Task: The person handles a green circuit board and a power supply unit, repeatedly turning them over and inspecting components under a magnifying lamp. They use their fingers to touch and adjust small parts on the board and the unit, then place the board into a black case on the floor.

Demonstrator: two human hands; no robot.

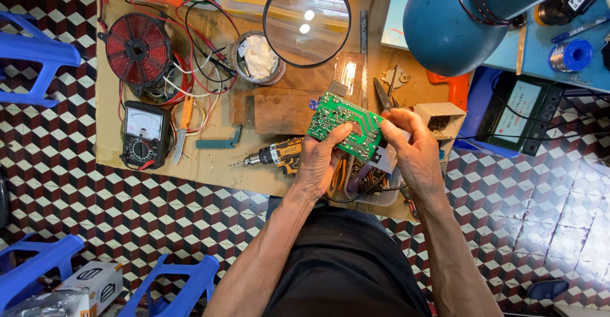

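Green circuit board (346, 126) with pale solder tracks facing up, tilted, held above the cardboard mat (210, 164), left hand (321, 158) with fingers closed on its near edge, right hand (413, 145) pinching its right end, cordless drill (273, 155) just left, magnifying glass (307, 21) beyond

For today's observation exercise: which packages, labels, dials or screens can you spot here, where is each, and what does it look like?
Analog multimeter: left on the cardboard mat, black, pale dial face.
Cardboard box: bottom left on the floor, white with dark print.
Meter panel: right of the right hand, black case, pale label.
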